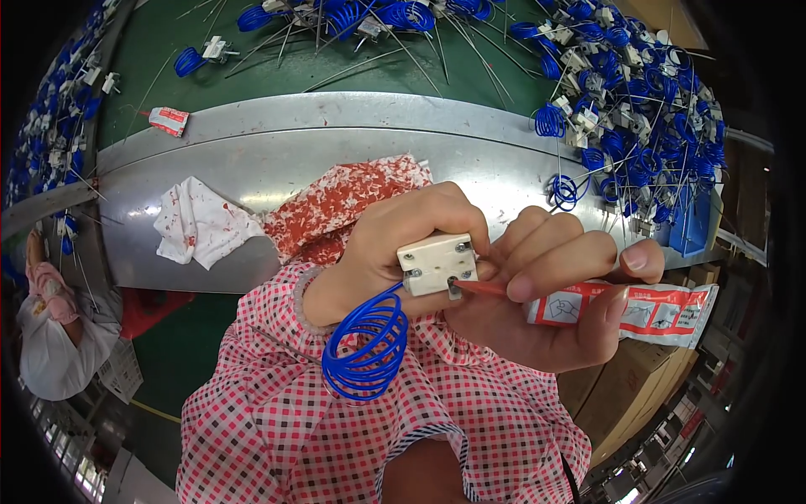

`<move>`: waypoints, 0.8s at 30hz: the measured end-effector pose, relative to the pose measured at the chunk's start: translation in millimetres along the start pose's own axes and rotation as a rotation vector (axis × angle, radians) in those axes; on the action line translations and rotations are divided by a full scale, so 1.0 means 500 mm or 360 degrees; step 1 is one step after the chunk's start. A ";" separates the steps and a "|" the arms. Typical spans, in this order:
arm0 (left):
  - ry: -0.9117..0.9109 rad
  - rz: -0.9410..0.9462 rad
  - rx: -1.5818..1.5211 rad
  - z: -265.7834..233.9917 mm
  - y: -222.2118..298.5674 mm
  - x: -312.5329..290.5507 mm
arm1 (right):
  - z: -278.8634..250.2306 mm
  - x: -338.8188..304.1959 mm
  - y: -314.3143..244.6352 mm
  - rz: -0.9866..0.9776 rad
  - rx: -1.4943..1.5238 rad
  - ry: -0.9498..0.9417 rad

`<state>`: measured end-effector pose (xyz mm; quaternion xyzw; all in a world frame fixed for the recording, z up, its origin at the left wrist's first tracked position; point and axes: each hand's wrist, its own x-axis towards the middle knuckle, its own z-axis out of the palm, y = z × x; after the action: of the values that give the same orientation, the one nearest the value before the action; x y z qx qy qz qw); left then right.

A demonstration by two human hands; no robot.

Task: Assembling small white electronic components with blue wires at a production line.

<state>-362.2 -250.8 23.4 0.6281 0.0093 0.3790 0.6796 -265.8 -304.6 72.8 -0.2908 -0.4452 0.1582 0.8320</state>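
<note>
Pinched in my left hand (pixel 395 231) is a small cream-white block (pixel 435 262) with metal screws at its corners, its face turned up. A coil of blue tubing (pixel 365 349) hangs from the block's lower left. My right hand (pixel 558 290) grips a red and white squeeze tube (pixel 663 312), held roughly level. The tube's pointed red nozzle (pixel 480 287) reaches the block's lower right corner, at a screw there. Whether anything flows from the tip is too small to tell.
Beyond my hands lie a red-stained cloth (pixel 336 202) and a white rag (pixel 201 223) on the metal bench edge (pixel 252 126). Another small tube (pixel 169 121) is at the far left. Blue-coiled parts pile at the right (pixel 646 126) and far side. Another person (pixel 63 336) is at left.
</note>
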 end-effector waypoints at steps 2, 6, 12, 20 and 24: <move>0.0014 -0.0012 0.0003 0.002 0.002 -0.002 | 0.004 0.001 -0.001 0.0005 -0.0013 0.0003; 0.0028 -0.0004 0.0032 0.004 0.005 -0.002 | 0.008 0.002 -0.001 -0.0030 -0.0026 -0.0019; 0.0016 -0.0026 0.0054 0.004 0.010 -0.006 | 0.016 -0.003 -0.005 -0.0098 -0.0133 -0.0014; 0.0055 -0.0040 0.0078 0.006 0.016 -0.009 | 0.020 -0.009 -0.011 -0.0182 -0.0302 -0.0057; 0.0050 0.0004 0.0084 0.005 0.011 -0.014 | 0.019 -0.010 -0.013 -0.0167 -0.0305 -0.0120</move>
<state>-368.9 -257.0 25.1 0.6397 0.0291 0.3893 0.6621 -276.4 -309.1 77.9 -0.3390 -0.5039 0.0820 0.7902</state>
